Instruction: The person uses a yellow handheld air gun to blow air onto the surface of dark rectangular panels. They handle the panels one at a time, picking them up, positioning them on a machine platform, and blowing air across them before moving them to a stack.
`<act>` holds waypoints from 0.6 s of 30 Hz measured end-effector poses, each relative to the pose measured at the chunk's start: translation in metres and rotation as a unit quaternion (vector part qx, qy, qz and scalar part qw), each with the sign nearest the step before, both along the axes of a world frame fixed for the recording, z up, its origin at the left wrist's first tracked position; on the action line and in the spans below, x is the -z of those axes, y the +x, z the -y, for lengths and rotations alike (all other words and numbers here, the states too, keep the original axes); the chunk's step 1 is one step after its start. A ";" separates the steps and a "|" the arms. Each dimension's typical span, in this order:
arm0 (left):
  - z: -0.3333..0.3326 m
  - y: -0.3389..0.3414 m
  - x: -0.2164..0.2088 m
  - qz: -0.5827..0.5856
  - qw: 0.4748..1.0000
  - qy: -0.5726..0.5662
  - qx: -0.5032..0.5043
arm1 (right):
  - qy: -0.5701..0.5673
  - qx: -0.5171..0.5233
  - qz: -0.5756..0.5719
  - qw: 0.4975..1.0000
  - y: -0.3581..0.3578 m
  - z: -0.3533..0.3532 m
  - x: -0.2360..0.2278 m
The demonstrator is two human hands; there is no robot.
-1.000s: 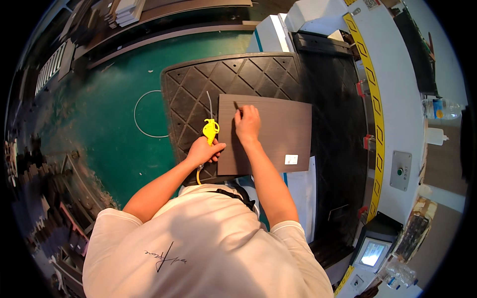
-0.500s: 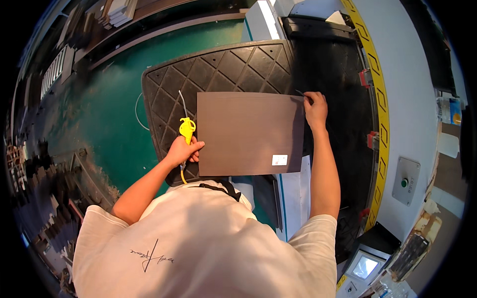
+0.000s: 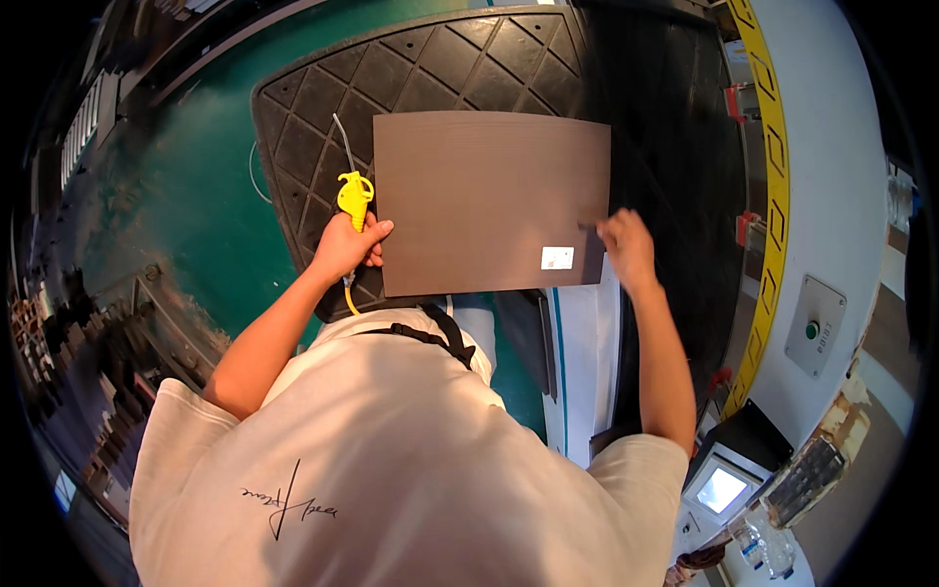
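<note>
A flat brown rectangular panel (image 3: 469,196) with a white label (image 3: 558,258) near its lower right corner is held out before me. My left hand (image 3: 344,245) is closed round a yellow air blow gun (image 3: 353,194), whose thin metal nozzle points away from me. The thumb of that hand lies over the panel's left edge. At the panel's right edge, low down near the label, is my right hand (image 3: 629,245), slightly blurred. Its fingers are pinched on a small thin dark piece (image 3: 587,226), too small to make out fully.
Beneath the panel lies a black mat (image 3: 391,73) with a diamond pattern, on a green floor (image 3: 186,225). A white machine with a yellow marked strip (image 3: 773,157), a green button (image 3: 813,331) and a lit screen (image 3: 722,491) runs along the right. Stacked dark boards (image 3: 88,391) stand left.
My right hand has moved down the panel's right edge from the upper right corner to near the label. The left hand keeps its hold on the blow gun and panel. The view has shifted.
</note>
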State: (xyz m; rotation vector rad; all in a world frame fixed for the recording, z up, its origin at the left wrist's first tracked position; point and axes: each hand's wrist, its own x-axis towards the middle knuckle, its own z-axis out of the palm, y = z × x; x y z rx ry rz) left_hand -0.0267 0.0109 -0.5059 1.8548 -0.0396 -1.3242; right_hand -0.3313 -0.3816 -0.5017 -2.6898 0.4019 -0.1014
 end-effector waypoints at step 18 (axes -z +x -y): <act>-0.013 0.005 0.021 -0.019 0.996 -0.083 0.000 | 0.021 0.484 0.073 0.872 -0.030 -0.164 0.026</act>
